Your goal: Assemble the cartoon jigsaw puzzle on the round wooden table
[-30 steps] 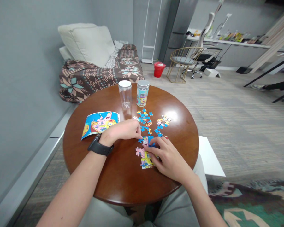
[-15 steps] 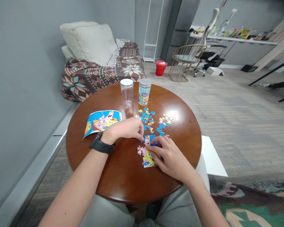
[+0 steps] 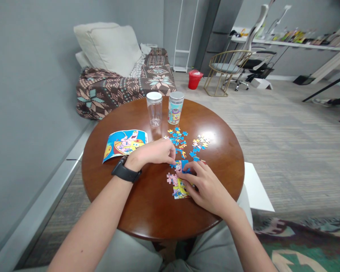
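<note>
A partly joined jigsaw puzzle point(image 3: 179, 192) lies on the round brown table point(image 3: 153, 211), with pink, yellow and blue cartoon parts showing. At its upper left edge my left hand point(image 3: 160, 152), wearing a black watch, pinches a small blue puzzle piece point(image 3: 173, 165), mostly hidden by the fingertips. My right hand point(image 3: 205, 185) rests over the puzzle's right side, fingers apart, tips touching its surface and hiding part of it. Just beyond the hands lie loose blue and multicoloured puzzle pieces point(image 3: 176, 140), and a second group of pieces point(image 3: 197, 149) sits to their right.
A picture sheet point(image 3: 121, 145) of the cartoon lies at left, partly behind my left wrist. A clear jar point(image 3: 155, 111) and a printed jar point(image 3: 175, 109) stand at the back. Beyond are a covered sofa point(image 3: 124, 83), a red bin point(image 3: 195, 80) and a wire chair point(image 3: 225, 73).
The whole view has shifted slightly as the head moved. Both hands keep nearly the same places at the puzzle, the left still at its upper left edge.
</note>
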A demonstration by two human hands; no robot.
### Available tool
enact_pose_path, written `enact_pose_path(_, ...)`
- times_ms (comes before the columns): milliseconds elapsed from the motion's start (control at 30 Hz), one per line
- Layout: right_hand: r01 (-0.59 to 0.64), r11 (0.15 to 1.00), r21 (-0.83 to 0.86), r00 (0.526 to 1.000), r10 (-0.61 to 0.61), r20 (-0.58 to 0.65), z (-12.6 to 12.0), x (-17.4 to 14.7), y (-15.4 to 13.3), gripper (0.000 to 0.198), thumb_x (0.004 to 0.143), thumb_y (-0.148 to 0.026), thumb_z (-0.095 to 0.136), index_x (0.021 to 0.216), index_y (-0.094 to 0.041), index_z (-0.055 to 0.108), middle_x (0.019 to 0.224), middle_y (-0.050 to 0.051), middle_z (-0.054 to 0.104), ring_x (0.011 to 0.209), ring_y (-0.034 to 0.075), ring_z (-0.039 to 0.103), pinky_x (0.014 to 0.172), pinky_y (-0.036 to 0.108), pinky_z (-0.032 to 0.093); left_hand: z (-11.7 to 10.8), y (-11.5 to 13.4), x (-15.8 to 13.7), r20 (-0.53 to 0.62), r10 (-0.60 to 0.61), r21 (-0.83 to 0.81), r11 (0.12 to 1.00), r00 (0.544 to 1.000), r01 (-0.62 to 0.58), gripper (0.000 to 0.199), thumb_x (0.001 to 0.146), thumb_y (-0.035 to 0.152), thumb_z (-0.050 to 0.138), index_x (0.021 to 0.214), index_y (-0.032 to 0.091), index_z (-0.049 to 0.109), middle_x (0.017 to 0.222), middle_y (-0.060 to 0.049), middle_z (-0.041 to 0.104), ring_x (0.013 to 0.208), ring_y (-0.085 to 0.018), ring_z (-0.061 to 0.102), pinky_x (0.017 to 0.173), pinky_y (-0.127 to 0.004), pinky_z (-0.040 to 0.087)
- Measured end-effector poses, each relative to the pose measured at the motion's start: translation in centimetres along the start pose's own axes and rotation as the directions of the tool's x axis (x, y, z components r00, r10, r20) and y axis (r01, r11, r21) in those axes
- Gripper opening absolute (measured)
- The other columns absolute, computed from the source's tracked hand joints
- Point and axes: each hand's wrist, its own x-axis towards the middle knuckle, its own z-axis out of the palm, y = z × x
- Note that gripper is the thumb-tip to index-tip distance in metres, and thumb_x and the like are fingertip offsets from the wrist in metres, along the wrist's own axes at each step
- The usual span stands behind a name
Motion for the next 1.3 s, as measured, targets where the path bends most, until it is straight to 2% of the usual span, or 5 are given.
enact_pose_path(600, 0.013, 1.0, 0.003, 1.0, -0.013, -0.01, 0.1, 0.0, 0.1, 0.025, 0.092, -0.018, 0.049, 0.11, -0.019, 0.066, 0.109, 0.011, 0.06, 0.094, 0.023, 0.052, 0.087, 0.044, 0.046, 0.0, 0.3, -0.1, -0.004, -0.132, -0.063, 0.989, 0.991, 0.131, 0.014, 0.072, 0.028, 0.068, 0.073, 0.015, 0.073, 0.063, 0.0, 0.066, 0.056, -0.011, 0.054, 0.056, -0.022, 0.038)
enact_pose_path(733, -0.001, 1.0, 0.004, 1.0, 0.001, 0.005, 0.1, 0.0, 0.1, 0.027, 0.093, -0.018, 0.048, 0.115, -0.019, 0.063, 0.109, 0.011, 0.06, 0.096, 0.023, 0.053, 0.088, 0.044, 0.045, -0.7, -0.1, -0.4, -0.202, -0.173, -0.144, 0.979, 0.964, 0.146, 0.025, 0.079, 0.038, 0.062, 0.073, 0.015, 0.07, 0.066, -0.001, 0.066, 0.06, -0.013, 0.056, 0.057, -0.023, 0.039)
enact_pose_path(900, -0.021, 1.0, 0.003, 1.0, 0.021, 0.0, -0.1, 0.0, -0.1, 0.025, 0.094, -0.02, 0.047, 0.114, -0.018, 0.062, 0.11, 0.011, 0.06, 0.096, 0.023, 0.053, 0.087, 0.043, 0.046, -1.5, -1.6, -0.8, -0.497, -0.296, 0.02, 0.936, 0.816, 0.352, 0.026, 0.085, 0.034, 0.052, 0.079, 0.016, 0.068, 0.076, -0.007, 0.069, 0.07, -0.018, 0.062, 0.065, -0.026, 0.043)
enact_pose_path(1100, -0.005, 1.0, -0.028, 1.0, 0.005, -0.007, -0.1, -0.1, -0.2, 0.028, 0.093, -0.02, 0.049, 0.117, -0.022, 0.063, 0.128, 0.01, 0.058, 0.116, 0.025, 0.051, 0.098, 0.047, 0.041, -1.8, -2.1, -1.4, -0.402, -0.328, 0.225, 0.87, 0.855, 0.439, 0.027, 0.087, 0.028, 0.047, 0.081, 0.013, 0.068, 0.075, -0.011, 0.069, 0.069, -0.021, 0.065, 0.063, -0.028, 0.043)
enact_pose_path(1300, -0.017, 1.0, -0.004, 1.0, 0.017, -0.023, 0.0, 0.0, -0.1, 0.025, 0.093, -0.019, 0.05, 0.112, -0.02, 0.066, 0.123, 0.01, 0.064, 0.116, 0.024, 0.055, 0.096, 0.045, 0.044, -1.7, -2.0, -1.4, -0.27, -0.291, 0.222, 0.909, 0.918, 0.354, 0.03, 0.088, 0.033, 0.045, 0.079, 0.015, 0.067, 0.074, -0.009, 0.069, 0.062, -0.017, 0.063, 0.055, -0.025, 0.039)
